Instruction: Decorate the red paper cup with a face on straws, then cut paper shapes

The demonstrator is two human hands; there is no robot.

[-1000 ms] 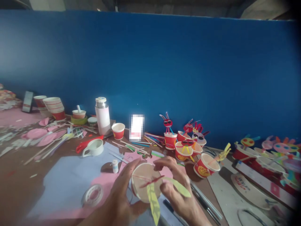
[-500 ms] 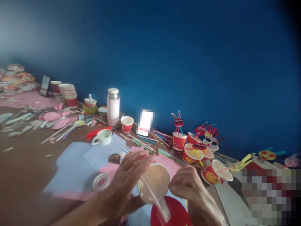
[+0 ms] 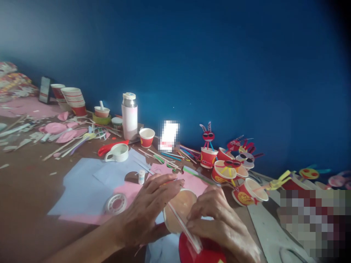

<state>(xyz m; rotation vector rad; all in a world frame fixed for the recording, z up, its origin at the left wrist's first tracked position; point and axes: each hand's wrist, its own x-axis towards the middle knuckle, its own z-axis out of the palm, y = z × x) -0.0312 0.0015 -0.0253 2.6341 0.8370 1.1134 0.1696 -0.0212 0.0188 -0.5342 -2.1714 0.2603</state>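
A paper cup (image 3: 181, 209) is tipped so that its pale inside faces me. My left hand (image 3: 153, 206) curves round the cup's left side, fingers over the far rim and thumb low at the near left. Across the cup's mouth runs a clear straw (image 3: 177, 215) with a thin red stripe, its near end over a red rounded surface (image 3: 184, 250). My right hand (image 3: 216, 223) is closed, thumb and fingertips pinched at the straw by the cup's right side. Its knuckles hide part of the cup.
Blue paper (image 3: 79, 182) with a tape roll (image 3: 116, 204) lies to the left. Behind stand a white mug (image 3: 117, 152), red scissor handles (image 3: 109, 148), a thermos (image 3: 129, 118) and a small red cup (image 3: 147, 138). Decorated cups (image 3: 208, 157) line the right.
My right hand has moved left and inward from the cup's right edge to the straw. My left hand stays on the cup. The view has shifted slightly.
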